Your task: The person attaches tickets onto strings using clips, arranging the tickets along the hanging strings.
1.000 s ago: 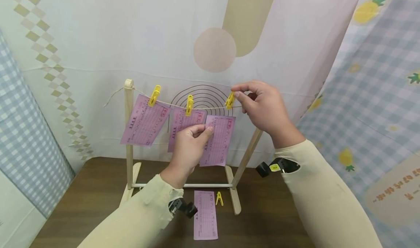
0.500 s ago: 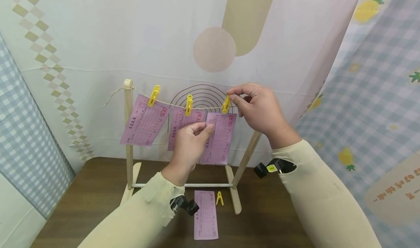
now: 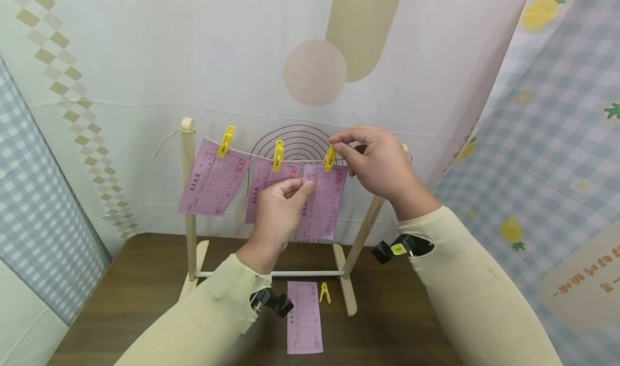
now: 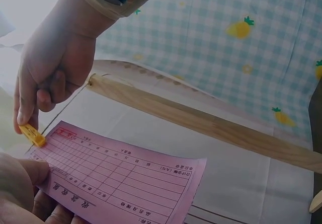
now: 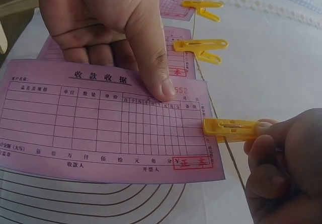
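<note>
My left hand pinches the left edge of a pink receipt slip between thumb and fingers, up against the string. With thumb and forefinger, my right hand pinches the handle end of a yellow clothespin. In the right wrist view, the jaws of that clothespin overlap the slip's top edge where the string passes. To the left, two more pink slips hang from the string, each under its own yellow clothespin. My left hand partly covers the middle slip.
The string runs between two posts of a wooden stand on a brown table. Below the stand's white crossbar lie another pink slip and a spare yellow clothespin. A patterned cloth backdrop hangs behind.
My right hand has brought the clothespin left and down onto the slip's top edge. My left hand has raised the slip slightly toward the string.
</note>
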{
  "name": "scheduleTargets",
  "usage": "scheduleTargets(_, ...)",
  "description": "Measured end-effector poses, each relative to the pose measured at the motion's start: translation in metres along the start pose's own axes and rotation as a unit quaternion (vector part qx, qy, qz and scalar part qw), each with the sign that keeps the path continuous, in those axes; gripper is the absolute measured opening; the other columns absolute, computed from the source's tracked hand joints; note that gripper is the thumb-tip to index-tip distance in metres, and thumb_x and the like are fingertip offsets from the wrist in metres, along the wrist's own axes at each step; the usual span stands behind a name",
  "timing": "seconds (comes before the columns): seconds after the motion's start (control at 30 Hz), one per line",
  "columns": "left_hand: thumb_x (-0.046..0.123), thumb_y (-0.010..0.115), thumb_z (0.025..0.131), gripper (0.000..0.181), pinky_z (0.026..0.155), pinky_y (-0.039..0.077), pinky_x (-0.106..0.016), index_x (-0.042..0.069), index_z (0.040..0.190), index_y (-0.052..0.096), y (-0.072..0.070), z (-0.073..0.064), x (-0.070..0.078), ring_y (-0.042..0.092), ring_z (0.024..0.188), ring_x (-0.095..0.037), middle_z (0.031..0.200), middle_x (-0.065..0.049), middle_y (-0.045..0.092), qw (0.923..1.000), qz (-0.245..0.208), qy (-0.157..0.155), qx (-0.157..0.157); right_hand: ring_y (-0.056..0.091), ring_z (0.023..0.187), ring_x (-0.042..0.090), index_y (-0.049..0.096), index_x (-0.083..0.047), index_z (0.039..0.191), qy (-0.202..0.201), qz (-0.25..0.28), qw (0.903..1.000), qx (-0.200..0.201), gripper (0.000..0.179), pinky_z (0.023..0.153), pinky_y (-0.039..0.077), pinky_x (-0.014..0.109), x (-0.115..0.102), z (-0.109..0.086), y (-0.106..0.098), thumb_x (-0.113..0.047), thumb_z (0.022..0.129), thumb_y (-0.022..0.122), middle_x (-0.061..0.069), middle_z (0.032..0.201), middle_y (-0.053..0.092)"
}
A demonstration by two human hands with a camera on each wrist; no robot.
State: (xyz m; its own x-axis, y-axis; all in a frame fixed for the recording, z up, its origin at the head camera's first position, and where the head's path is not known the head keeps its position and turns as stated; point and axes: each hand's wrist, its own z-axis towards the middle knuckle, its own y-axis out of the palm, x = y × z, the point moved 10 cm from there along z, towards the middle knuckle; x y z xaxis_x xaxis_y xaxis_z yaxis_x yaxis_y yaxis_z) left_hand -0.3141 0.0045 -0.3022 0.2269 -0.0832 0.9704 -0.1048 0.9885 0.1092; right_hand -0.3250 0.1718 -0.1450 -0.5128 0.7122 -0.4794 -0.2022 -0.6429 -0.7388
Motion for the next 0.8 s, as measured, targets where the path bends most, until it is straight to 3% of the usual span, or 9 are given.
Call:
scheduleTargets(0.27, 0.037, 0.083, 0.105, 0.034, 0.101, 0.066, -0.042, 0.009, 0.125, 0.085, -0.0004, 0.0002, 0.0010, 0.078, 0.112, -0.018, 0.116, -0.002, 0.085, 1.0000, 0.005, -0.005, -0.001, 0.074, 0.074, 0.020, 0.085, -0.015, 0.126, 0.002, 0.015, 0.9998, -0.014, 0.020, 0.064, 0.059, 0.029, 0.0012, -0.0002, 0.0034, -0.021, 0.110, 0.075, 0.003, 0.127, 0.078)
scheduleTargets(0.57, 0.037, 0.083, 0.105, 0.035, 0.098, 0.067, -0.039, 0.009, 0.125, 0.084, -0.0008, 0.0004, -0.0012, 0.078, 0.110, -0.018, 0.116, -0.003, 0.084, 0.9999, 0.004, -0.011, 0.004, 0.071, 0.069, 0.021, 0.081, -0.017, 0.135, 0.024, 0.041, 0.9977, -0.049, 0.026, 0.057, 0.051, 0.029, 0.0045, -0.0014, 0.0098, -0.022, 0.111, 0.073, 0.006, 0.134, 0.077)
scheduleTargets(0.8, 0.039, 0.081, 0.106, 0.031, 0.094, 0.066, -0.039, 0.014, 0.123, 0.084, 0.0003, -0.0012, -0.0016, 0.078, 0.108, -0.019, 0.115, -0.001, 0.084, 0.9999, 0.008, -0.011, -0.006, 0.065, 0.061, 0.017, 0.082, -0.022, 0.135, 0.039, 0.059, 0.9956, -0.061, 0.029, 0.055, 0.049, 0.029, 0.0096, -0.0024, 0.0106, -0.026, 0.108, 0.077, 0.000, 0.138, 0.077)
